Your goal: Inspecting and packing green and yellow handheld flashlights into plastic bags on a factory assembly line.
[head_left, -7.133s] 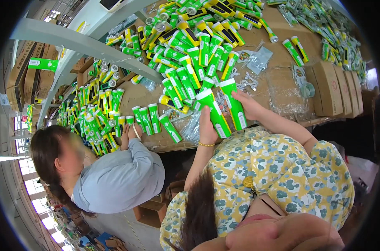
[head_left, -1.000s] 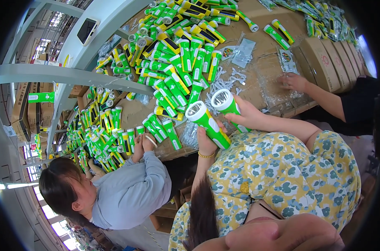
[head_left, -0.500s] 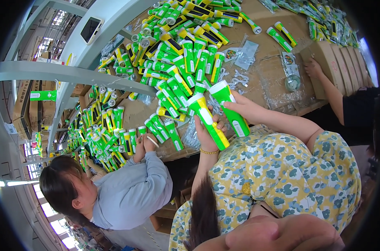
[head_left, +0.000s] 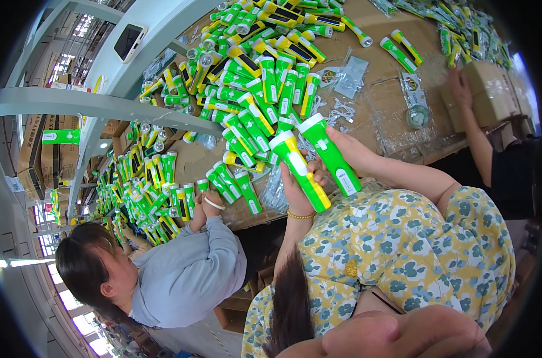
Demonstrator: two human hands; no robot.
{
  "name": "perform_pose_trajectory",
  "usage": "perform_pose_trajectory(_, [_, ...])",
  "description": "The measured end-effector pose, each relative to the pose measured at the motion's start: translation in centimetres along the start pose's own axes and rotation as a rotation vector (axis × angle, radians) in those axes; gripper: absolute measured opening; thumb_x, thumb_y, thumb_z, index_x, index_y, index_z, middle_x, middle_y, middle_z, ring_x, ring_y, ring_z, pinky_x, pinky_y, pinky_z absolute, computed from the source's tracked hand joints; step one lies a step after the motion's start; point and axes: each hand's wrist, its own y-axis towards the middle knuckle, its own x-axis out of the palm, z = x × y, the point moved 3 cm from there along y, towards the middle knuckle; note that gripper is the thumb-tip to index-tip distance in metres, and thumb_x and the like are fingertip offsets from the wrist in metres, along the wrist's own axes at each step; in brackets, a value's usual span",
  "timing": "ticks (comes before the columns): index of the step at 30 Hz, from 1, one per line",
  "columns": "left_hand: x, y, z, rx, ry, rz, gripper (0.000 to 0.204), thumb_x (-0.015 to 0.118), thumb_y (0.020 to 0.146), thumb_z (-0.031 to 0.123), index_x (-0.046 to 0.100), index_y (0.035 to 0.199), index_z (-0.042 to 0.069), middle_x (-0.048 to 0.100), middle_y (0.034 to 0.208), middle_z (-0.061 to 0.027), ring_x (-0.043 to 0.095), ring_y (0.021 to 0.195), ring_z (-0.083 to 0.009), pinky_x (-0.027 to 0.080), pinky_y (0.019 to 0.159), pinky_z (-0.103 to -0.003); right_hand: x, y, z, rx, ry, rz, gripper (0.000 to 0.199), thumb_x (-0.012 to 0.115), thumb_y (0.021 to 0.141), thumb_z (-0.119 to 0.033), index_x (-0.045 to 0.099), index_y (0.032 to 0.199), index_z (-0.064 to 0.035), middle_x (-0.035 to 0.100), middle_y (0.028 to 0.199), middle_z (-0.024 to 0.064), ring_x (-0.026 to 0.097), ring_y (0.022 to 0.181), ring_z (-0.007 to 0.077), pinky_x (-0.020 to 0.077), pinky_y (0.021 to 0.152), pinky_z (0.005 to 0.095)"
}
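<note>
While both hands [head_left: 296, 194] [head_left: 353, 150] grip a flashlight [head_left: 298, 169] [head_left: 333, 156] each — fingers [head_left: 319, 173] partly hidden, lenses out of sight

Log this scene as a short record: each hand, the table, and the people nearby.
Left hand: holds a green-and-yellow flashlight, white head away from the body
Right hand: holds a green-and-white flashlight beside it
Table: flashlight pile, white cables
Co-worker at left: light-blue sleeve, hands near flashlights
Co-worker at right: hand beside a cardboard box

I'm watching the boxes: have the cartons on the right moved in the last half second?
Yes. Judged against the tape roll, the cartons have shifted rightward, away from it.
</note>
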Motion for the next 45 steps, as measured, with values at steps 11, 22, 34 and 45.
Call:
perform_pose_trajectory(11, [-0.4,-0.6,0.2,0.096,-0.086,0.041,0.049,0.039,0.089,0.056,0.053,0.11,0.014,0.052,0.074,0.0,0.046,0.058,-0.0132,0.04,0.057,-0.029,0.3,0.7,1.4,-0.049,-0.055,-0.033,0.043,0.052,0.093,-0.024,0.037,0.131,-0.0098,0.052,0.105,0.0044,0.052,0.092,0.0126,0.0484,0.077,0.0298])
perform_pose_trajectory(22, [-1.3,-0.3,0.3,0.016,-0.143,0.028,0.044,0.045,0.087,0.057,0.051,0.104,0.016,0.053,0.075,0.0012,0.047,0.06,-0.0122,0.04,0.058,-0.029,0.0,1.2,1.7,0.114,0.202,-0.023,0.037,0.039,0.097,-0.026,0.041,0.126,-0.0044,0.055,0.107,0.009,0.055,0.096,0.0178,0.0457,0.084,0.0354])
perform_pose_trajectory(34, [-1.3,-0.2,1.1,-0.051,-0.723,-0.047,0.046,0.045,0.089,0.023,0.038,0.129,0.001,0.05,0.118,-0.0132,0.051,0.107,-0.0257,0.039,0.097,-0.04,0.1,1.8,1.1,0.252,0.403,-0.158,0.039,0.048,0.095,-0.027,0.042,0.121,0.0007,0.057,0.112,0.0118,0.057,0.103,0.0232,0.0455,0.092,0.0438])
perform_pose_trajectory(45, [-0.4,0.2,1.1,-0.072,-0.555,-0.078,0.054,0.053,0.09,0.039,0.043,0.129,0.004,0.052,0.104,-0.0107,0.051,0.099,-0.0229,0.044,0.093,-0.035,-1.5,1.5,2.6,0.474,0.837,-0.029,0.039,0.045,0.088,-0.017,0.043,0.122,0.0002,0.052,0.116,0.0178,0.056,0.102,0.0278,0.0471,0.089,0.0442])
